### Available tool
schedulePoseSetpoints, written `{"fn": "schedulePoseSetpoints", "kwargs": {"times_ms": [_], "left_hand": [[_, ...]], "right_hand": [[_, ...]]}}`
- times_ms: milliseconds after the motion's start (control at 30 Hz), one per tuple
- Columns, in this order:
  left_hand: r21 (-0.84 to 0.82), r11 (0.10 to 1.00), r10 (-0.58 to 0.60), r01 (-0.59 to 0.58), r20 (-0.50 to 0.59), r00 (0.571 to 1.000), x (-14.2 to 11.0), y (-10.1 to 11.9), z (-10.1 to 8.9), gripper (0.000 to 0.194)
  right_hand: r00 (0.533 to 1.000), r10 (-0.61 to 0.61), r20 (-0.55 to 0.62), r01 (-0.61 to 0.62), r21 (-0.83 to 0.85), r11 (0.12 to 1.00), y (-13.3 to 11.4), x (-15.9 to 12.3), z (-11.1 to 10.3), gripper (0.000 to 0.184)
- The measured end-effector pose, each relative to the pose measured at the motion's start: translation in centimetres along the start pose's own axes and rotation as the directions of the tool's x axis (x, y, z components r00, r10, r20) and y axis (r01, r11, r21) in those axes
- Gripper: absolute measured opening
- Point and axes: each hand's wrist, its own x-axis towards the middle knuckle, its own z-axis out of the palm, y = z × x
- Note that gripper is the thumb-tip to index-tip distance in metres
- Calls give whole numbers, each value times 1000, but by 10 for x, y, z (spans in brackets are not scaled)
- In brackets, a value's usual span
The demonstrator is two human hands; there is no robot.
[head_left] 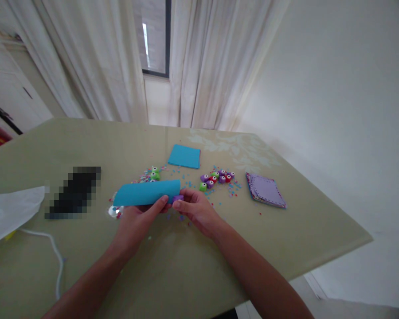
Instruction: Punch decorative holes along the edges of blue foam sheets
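Right forearm (252,266) sweeping in from the lower right, left forearm (89,279) from the lower left, and the two meet over the middle of the table (173,274)! The left hand (136,221) reaches up and inward, thumb stretched along the near edge of a blue sheet (146,193), fingers tucked beneath and mostly hidden. That's a closed pinch on the sheet. Over to the right hand (198,210): it angles in to the left, thumb and forefinger nearly together, closed on a small purple piece (177,199) right at the sheet's near right corner.

And look at that blue sheet: plain, bright, bowed into a soft curve, lying lengthwise across the view above the tabletop. Just past it sit green pieces with eyes (155,174), one partly covered by the sheet, and a shiny round thing (115,211) shows by its left end, too blurred to make out.

Outward we go! Green, red and purple pieces with eyes (217,178) cluster beyond the right hand, tiny coloured bits scattered all around. Farther back, a blue stack (185,157); off right, a lilac stack (266,191) with patterned edges. Out left, a dark pixelated patch (75,193), a white sheet (13,212) and a white cable (57,254).
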Motion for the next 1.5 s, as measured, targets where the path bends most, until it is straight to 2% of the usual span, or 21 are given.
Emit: {"fn": "schedulePoseSetpoints", "kwargs": {"times_ms": [233,467,800,1267,1500], "left_hand": [[55,998,-5,5,2,1000,2,-4,-1,47],[23,999,38,-39,27,999,0,-2,0,46],[64,995,75,-75,-5,997,-1,-3,1,47],[32,998,54,-54,-11,998,-2,4,4,44],[56,997,58,-58,10,998,0,-1,2,42]], "right_hand": [[1000,-11,8,11,-27,1000,3,1,-2,44],[1000,-25,-4,25,-8,1000,4,1,-1,45],[1000,-19,-1,19,-15,1000,1,-2,0,46],[999,-38,-3,38,-2,999,4,-1,2,45],[999,-35,-29,34,-31,999,0,-4,5,46]]}}
